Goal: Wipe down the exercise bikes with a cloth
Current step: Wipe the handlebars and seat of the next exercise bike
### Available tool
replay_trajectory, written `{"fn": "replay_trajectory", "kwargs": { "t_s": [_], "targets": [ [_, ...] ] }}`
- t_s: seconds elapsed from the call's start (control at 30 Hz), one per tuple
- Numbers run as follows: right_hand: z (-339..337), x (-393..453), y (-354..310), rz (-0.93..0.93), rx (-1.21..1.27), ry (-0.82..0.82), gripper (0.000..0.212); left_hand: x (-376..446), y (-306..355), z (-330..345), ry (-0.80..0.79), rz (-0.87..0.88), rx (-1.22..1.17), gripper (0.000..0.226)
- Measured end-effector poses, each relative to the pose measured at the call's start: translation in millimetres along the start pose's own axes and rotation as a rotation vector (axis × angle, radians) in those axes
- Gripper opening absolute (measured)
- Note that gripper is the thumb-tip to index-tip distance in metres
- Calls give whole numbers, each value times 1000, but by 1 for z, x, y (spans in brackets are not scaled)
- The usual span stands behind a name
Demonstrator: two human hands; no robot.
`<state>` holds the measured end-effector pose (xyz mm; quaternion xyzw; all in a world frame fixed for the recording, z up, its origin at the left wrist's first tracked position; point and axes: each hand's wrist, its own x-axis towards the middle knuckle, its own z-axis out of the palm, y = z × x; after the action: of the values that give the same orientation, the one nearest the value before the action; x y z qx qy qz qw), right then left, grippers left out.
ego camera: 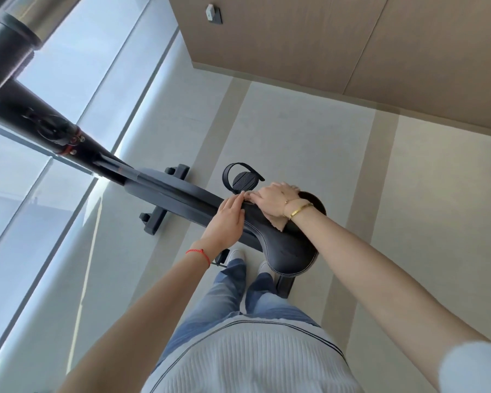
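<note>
The cloth (278,222) — tan, thin, soft — lies on the narrow front end of the bike's black saddle (284,245); it looks limp and light, best pressed flat under a palm; the right hand (272,201) presses it, fingers spread; the left hand (227,222) steadies the saddle's nose, fingers nearly straight.

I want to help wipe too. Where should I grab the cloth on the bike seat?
Probably the loose corner of the cloth peeking out below the right hand, coming from the near side of the seat. The rest lies flat under that hand, so only that corner is free to pinch.
</note>
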<state>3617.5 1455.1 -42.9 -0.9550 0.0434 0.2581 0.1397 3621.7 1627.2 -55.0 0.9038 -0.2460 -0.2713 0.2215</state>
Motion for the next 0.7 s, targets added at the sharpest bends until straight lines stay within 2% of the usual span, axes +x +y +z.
{"fn": "replay_trajectory", "kwargs": {
  "t_s": [0.07,0.17,0.23,0.3,0.37,0.47,0.53,0.57,0.63,0.7],
  "targets": [
    [-2,0,5,-8,17,-25,55,0,1,1,9,-2,-6,50],
    [8,-11,42,-113,-32,72,48,0,1,1,16,11,9,50],
    [18,-23,71,-100,0,179,62,0,0,1,13,15,21,50],
    [32,-31,86,-17,164,265,72,1,-2,1,14,22,23,49],
    [38,-29,87,109,364,296,63,2,-3,3,17,19,16,48],
    [24,-18,83,316,710,174,42,1,-1,3,13,1,2,47],
    [17,-18,85,452,903,100,45,0,0,1,1,4,6,47],
    [17,-23,86,491,975,119,46,0,0,0,-7,9,8,47],
    [30,-36,83,525,1114,279,38,0,-1,-3,-24,26,20,47],
    [53,-57,69,533,1212,533,37,0,-2,-5,-40,41,32,47]
  ]
}}
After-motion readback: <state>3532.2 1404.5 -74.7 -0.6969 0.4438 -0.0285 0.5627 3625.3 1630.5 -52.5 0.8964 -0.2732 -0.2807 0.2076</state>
